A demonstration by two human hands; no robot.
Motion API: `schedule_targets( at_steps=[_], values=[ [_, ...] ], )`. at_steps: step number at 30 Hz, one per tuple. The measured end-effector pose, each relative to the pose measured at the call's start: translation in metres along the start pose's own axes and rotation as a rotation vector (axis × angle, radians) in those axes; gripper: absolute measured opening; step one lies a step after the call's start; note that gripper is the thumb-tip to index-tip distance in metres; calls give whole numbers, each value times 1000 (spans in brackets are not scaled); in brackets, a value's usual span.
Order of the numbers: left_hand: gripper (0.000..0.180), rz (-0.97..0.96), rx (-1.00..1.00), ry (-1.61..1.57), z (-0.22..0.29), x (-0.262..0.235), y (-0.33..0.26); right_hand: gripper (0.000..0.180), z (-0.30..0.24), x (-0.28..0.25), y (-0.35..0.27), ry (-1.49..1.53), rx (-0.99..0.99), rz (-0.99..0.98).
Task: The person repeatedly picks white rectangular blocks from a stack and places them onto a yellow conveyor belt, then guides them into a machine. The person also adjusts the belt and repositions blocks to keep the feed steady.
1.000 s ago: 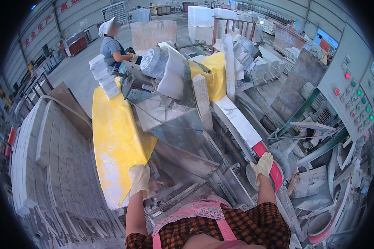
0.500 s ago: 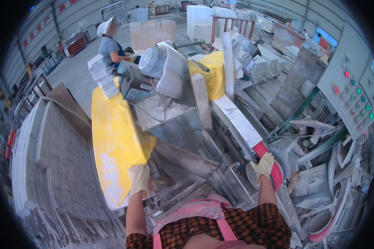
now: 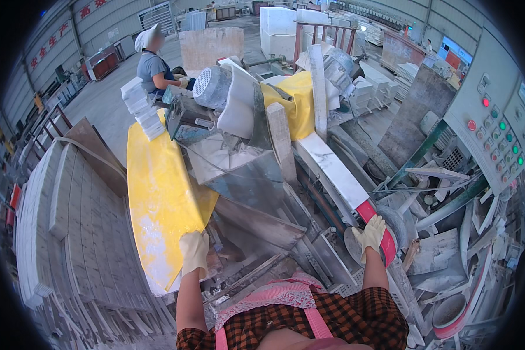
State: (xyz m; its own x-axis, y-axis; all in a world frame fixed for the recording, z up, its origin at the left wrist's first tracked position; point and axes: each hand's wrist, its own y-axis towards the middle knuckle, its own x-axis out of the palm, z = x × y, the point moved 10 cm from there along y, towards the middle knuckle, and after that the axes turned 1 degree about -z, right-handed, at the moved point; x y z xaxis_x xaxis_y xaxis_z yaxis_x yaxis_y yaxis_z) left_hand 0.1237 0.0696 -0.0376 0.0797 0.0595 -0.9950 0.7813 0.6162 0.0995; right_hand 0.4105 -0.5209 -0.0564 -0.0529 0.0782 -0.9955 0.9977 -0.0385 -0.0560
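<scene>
My gloved left hand [image 3: 193,252] lies flat, fingers together, on the near end of the yellow-covered slab [image 3: 160,198], gripping nothing. My right hand [image 3: 370,234] curls over the red-tipped end of the long white stone strip [image 3: 338,175]; how tightly it closes I cannot tell. The strip lies on the cutting machine [image 3: 245,146], its long axis running from my right hand up and away to the left. If my right hand slips, the strip could skew toward the blade housing.

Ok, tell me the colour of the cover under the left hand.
Bright yellow; the cover under the gloved left hand shows best in the head view.
</scene>
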Motion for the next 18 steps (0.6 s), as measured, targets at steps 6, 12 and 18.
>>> schedule_targets(
  at_steps=[6,12,18],
  values=[
    [49,-6,4,6,0,-1,0,113,3,-1,-2,-6,15,-18],
    [49,-28,2,0,3,-6,-1,111,11,2,0,24,19,4],
    [49,-43,-17,-41,3,-10,1,93,20,0,5,81,-11,-2]
  ],
)
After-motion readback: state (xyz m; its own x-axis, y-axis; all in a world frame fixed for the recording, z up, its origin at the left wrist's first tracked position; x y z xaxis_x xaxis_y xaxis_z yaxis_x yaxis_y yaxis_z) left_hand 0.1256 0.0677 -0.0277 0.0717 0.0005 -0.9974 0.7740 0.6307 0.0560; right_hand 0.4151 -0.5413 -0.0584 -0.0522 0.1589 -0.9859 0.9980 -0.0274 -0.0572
